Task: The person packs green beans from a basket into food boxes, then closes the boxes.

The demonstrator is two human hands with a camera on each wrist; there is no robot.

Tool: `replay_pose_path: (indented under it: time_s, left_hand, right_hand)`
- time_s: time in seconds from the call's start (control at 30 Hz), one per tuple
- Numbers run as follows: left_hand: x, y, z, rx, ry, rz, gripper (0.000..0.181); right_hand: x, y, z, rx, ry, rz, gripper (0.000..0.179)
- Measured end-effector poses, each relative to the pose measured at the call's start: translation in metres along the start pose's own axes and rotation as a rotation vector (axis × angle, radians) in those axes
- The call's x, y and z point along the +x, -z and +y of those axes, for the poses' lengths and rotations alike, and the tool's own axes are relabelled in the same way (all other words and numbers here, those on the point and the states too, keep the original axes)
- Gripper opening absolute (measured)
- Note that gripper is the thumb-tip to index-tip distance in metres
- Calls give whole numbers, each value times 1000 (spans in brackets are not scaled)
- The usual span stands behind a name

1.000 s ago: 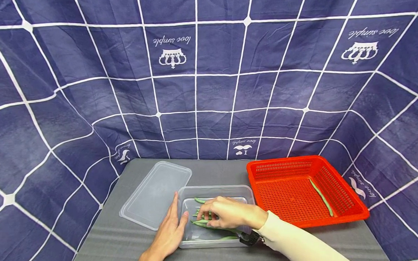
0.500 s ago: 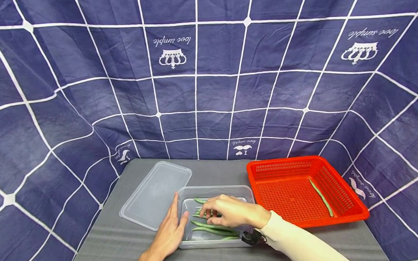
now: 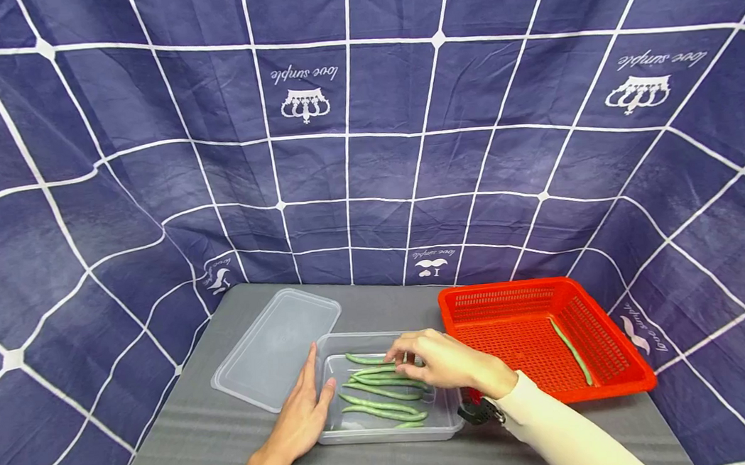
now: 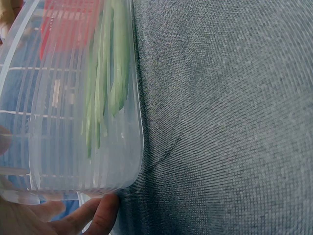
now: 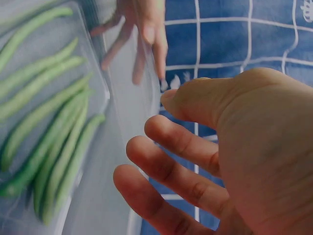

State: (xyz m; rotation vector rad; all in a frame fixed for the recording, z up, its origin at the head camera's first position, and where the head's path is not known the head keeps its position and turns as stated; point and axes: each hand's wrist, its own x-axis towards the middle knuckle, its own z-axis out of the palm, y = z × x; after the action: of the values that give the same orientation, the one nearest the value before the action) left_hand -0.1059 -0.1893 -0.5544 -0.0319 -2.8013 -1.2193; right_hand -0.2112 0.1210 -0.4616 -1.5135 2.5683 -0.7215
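Observation:
A clear plastic container (image 3: 388, 434) sits on the grey cloth in the head view, with several green beans (image 3: 383, 407) lying side by side in it. My left hand (image 3: 302, 409) rests against its left end, fingers extended along the wall and thumb near the rim. In the left wrist view, fingers (image 4: 104, 215) touch the outside of that end wall. Above the right part of the container hovers my right hand (image 3: 441, 360). The right wrist view shows its fingers (image 5: 166, 169) spread and loosely bent, holding nothing, beside the beans (image 5: 46, 110).
A clear flat lid (image 3: 277, 348) lies behind and left of the container. Close on the right stands a red basket (image 3: 508, 352) with a single green bean (image 3: 570, 352) along its right side. Blue checked cloth (image 3: 381, 161) hangs around the back and sides.
My right hand has come up from the beans and moved right, uncovering more of them. The left hand stays at the container's end.

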Motion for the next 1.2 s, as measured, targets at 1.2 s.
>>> replay_pose_path:
  time_s: [1.2]
  left_hand:
    - [-1,-1,0,2,-8,36,81]
  right_hand:
    - [-178,99,178,-137,-400,117,44]
